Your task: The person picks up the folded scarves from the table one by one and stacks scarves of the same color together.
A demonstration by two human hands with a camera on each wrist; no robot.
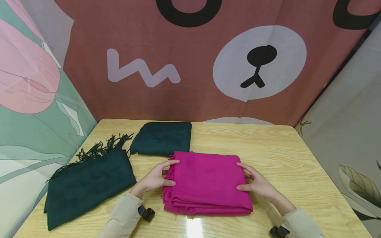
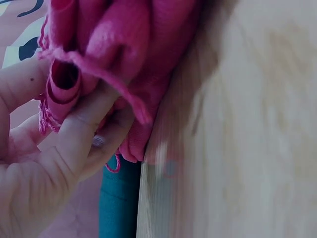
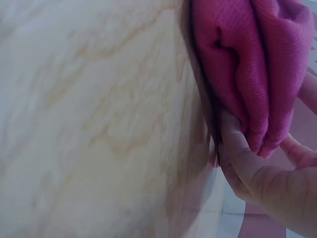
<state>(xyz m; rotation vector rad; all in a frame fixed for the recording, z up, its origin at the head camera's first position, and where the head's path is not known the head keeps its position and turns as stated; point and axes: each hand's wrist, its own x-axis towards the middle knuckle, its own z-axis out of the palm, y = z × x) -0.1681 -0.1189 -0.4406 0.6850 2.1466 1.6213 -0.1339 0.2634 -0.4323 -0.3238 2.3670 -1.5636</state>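
A folded magenta scarf [image 1: 208, 185] lies in layers at the front middle of the table, its fringe along the left edge. My left hand [image 1: 156, 177] holds that fringed edge, thumb and forefinger on top. In the left wrist view other fingers [image 2: 84, 124] reach in among the rolled layers and a loose tassel [image 2: 106, 77]. At the opposite edge, my right hand [image 1: 257, 181] grips the scarf with thumb and forefinger over its top. The right wrist view shows fingers [image 3: 237, 148] tucked under the folded layers, close to the tabletop.
A dark green folded scarf [image 1: 89, 185] with fringe lies at the left of the wooden table [image 1: 268, 142]. Behind the magenta one, a second dark green folded cloth [image 1: 162, 138] lies near the back edge. A printed bear curtain [image 1: 190, 99] hangs behind the table.
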